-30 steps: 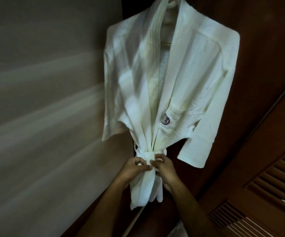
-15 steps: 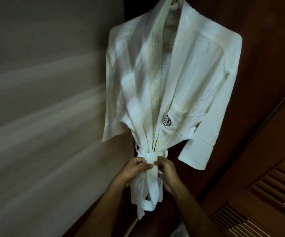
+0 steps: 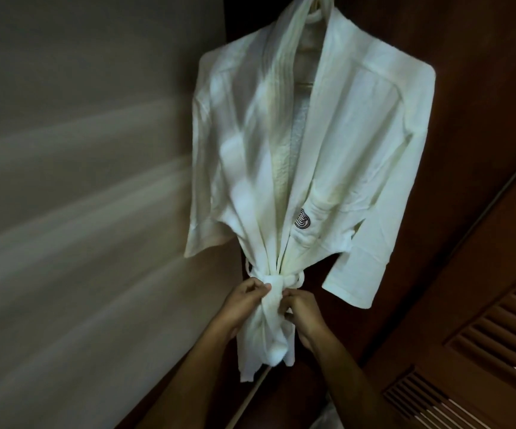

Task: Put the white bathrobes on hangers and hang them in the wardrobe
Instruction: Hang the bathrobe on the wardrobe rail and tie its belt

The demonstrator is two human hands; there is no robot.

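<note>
A white bathrobe (image 3: 352,144) hangs on a hanger (image 3: 318,1) inside the dark wooden wardrobe (image 3: 482,88); only the hanger's top shows at the collar. A small dark round logo (image 3: 302,223) sits on the robe's chest pocket. The robe's belt (image 3: 276,281) is wrapped round the waist, its ends hanging down below. My left hand (image 3: 244,305) pinches the belt knot from the left. My right hand (image 3: 301,311) pinches it from the right.
A pale wall (image 3: 80,181) runs along the left of the robe. A louvred wooden door (image 3: 482,351) stands at the lower right. A bit of white material (image 3: 327,419) shows at the bottom edge between my forearms.
Both hands keep working at the belt knot and have shifted slightly lower. The hanging belt ends dropped lower than a second ago. The robe stays on the hanger.
</note>
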